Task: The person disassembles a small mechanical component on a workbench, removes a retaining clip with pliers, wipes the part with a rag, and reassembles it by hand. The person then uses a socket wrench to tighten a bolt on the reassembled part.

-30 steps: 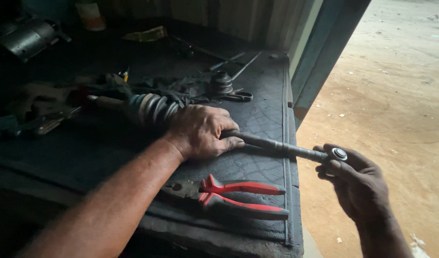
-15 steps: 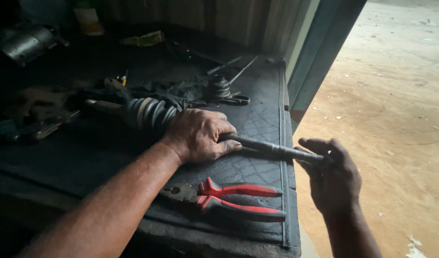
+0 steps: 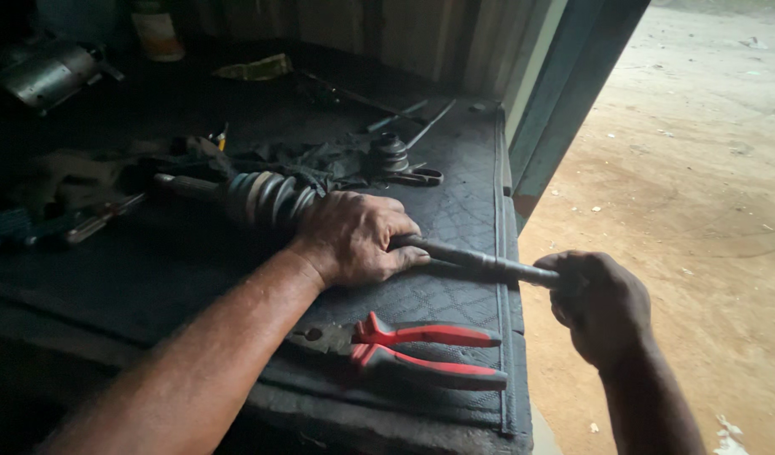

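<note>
A drive shaft (image 3: 476, 259) lies across a dark rubber mat (image 3: 455, 185), with a ribbed rubber boot (image 3: 265, 195) around it near the middle. My left hand (image 3: 353, 236) presses down on the shaft just right of the boot, fingers wrapped over it. The shaft's bare metal end sticks out past the mat's right edge. My right hand (image 3: 598, 303) is closed around that end, hiding the tip.
Red-handled pliers (image 3: 412, 350) lie on the mat near its front edge. A small metal part (image 3: 391, 156), thin rods (image 3: 425, 122) and rags sit behind the shaft. A cylindrical metal unit (image 3: 42, 76) stands at far left. A blue post (image 3: 564, 101) borders sandy ground on the right.
My right hand moved from open beside the shaft's end to closed over it, covering the tip. My left hand stayed pressed on the shaft.
</note>
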